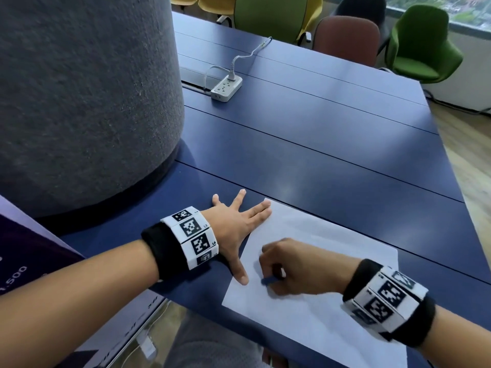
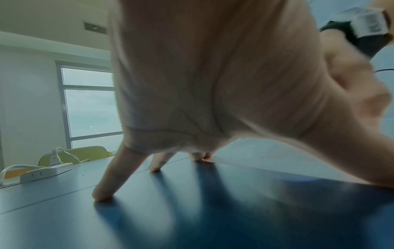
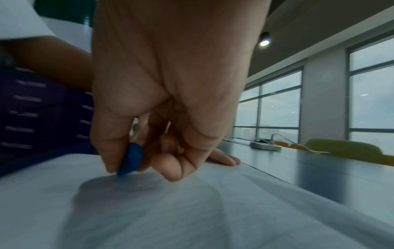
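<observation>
Grey felt column (image 1: 79, 102) looms over blue surface (image 1: 318, 155). White sheet (image 1: 318, 261) lies askew at near edge. Left hand (image 1: 233, 224), fingers splayed straight, pins white sheet's far-left corner, thumb on left edge, outer fingers on bare surface. Right hand (image 1: 295, 269), fingers curled, thumb and forefinger clamped on small blue piece (image 3: 131, 159), tip touching white sheet near left edge. Step in hand looks like marking or rubbing: best done with short, light strokes, left hand pressing flat so white sheet neither slides nor wrinkles.

Dark blue planked table (image 1: 332, 155), on it a white paper sheet (image 1: 318, 312) and a white power strip (image 1: 226, 87).
</observation>
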Demonstrator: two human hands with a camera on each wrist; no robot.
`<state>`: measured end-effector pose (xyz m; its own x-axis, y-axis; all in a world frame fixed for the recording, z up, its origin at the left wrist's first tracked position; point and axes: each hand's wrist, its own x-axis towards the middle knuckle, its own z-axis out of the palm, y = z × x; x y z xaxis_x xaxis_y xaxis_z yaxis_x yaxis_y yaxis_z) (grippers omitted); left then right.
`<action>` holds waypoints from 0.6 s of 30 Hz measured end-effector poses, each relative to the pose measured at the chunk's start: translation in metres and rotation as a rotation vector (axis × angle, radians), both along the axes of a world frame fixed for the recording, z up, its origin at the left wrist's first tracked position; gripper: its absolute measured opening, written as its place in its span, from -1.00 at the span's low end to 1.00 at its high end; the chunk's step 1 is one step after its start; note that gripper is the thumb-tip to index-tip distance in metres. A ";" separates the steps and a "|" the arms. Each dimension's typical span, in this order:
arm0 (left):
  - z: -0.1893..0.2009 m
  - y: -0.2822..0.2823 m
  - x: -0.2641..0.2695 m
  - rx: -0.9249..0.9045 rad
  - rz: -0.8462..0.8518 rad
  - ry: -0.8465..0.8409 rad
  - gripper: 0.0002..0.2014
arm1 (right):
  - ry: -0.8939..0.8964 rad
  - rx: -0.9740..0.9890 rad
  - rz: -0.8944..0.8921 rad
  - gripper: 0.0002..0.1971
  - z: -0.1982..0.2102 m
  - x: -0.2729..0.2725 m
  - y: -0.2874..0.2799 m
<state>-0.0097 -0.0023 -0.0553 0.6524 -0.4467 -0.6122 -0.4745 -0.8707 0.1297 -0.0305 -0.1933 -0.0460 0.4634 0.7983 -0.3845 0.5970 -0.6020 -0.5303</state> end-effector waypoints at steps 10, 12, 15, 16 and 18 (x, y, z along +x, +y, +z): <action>0.000 0.001 0.000 -0.004 0.003 0.013 0.48 | -0.033 -0.039 0.012 -0.92 0.000 0.004 -0.002; 0.001 0.001 0.000 -0.001 0.000 0.013 0.48 | -0.061 -0.041 -0.049 -0.91 0.001 0.013 0.000; 0.002 0.000 0.000 -0.014 0.004 0.014 0.47 | -0.136 0.030 -0.175 -0.82 0.000 0.022 0.001; 0.002 0.001 0.000 -0.016 0.004 0.013 0.47 | -0.126 0.041 -0.162 -0.83 0.001 0.018 0.002; 0.001 0.001 0.000 -0.008 0.004 0.011 0.48 | -0.041 0.028 -0.061 -0.89 0.004 0.000 0.006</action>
